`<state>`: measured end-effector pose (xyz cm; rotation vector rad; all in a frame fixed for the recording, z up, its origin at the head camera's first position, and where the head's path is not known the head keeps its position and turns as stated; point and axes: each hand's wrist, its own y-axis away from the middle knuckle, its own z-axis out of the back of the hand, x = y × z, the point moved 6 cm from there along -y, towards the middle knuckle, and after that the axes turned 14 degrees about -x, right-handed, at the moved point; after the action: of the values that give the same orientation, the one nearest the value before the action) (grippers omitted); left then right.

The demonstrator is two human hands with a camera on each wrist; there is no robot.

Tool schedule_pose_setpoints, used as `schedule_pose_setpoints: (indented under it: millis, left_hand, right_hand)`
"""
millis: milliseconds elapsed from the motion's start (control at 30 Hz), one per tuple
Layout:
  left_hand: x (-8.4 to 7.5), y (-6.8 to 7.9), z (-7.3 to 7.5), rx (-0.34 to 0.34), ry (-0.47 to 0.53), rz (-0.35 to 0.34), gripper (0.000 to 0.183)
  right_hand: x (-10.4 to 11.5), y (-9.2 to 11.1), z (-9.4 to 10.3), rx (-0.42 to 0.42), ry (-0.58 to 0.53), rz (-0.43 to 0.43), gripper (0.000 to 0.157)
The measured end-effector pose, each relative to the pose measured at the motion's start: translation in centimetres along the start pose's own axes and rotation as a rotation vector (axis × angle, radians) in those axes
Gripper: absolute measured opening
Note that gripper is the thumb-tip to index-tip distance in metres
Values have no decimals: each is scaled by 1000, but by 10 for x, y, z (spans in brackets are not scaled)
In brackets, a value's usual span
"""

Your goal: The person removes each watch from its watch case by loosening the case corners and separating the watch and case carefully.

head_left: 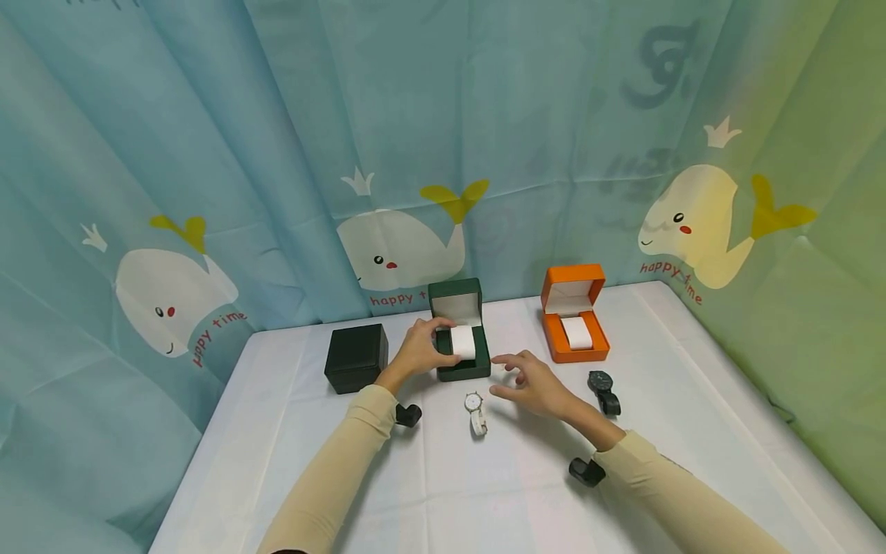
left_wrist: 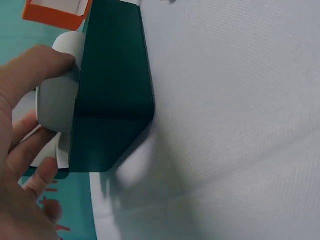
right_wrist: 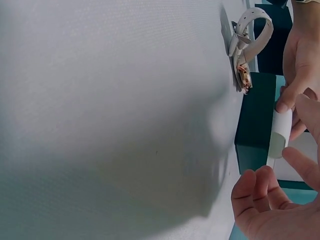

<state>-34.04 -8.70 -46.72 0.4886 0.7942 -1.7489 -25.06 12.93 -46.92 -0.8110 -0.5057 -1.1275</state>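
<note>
A green watch box [head_left: 464, 372] stands with its lid up at the back middle. In it sits a white watch cushion [head_left: 463, 343], which my left hand [head_left: 417, 350] pinches between thumb and fingers. The left wrist view has the thumb pressing one side of the cushion [left_wrist: 59, 102] and fingers behind it. My right hand [head_left: 534, 387] is just right of the box, fingers spread and loosely bent, holding nothing. Its fingertips overlap the cushion's end in the right wrist view. Below the box lies a watch with a white strap [head_left: 476, 414].
A closed black box [head_left: 356, 358] stands to the left. At the right is an open orange watch box [head_left: 580, 355] with a white cushion [head_left: 577, 332] inside. A black watch [head_left: 604, 392] lies before it. A curtain [head_left: 540, 154] hangs behind the white-covered table [head_left: 512, 492].
</note>
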Motion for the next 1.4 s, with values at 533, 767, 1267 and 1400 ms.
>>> schedule_pose_setpoints:
  millis: [533,767,1267,1400]
  left_hand:
    - [-19,-3,1,26,-239,-96,60]
    - [-32,-2,-3,5,-447,-77,60]
    - [-49,1,-8,-27,-601,-62,61]
    - [-48,0,-8,-21,-598,-68,61]
  right_hand:
    - [-3,0,5,-13,13,6,51]
    - [-3,-1,5,-15,11,7,52]
    - [-3,-1,6,-4,1,2,52]
    - [-2,-2,5,-1,-5,10,52]
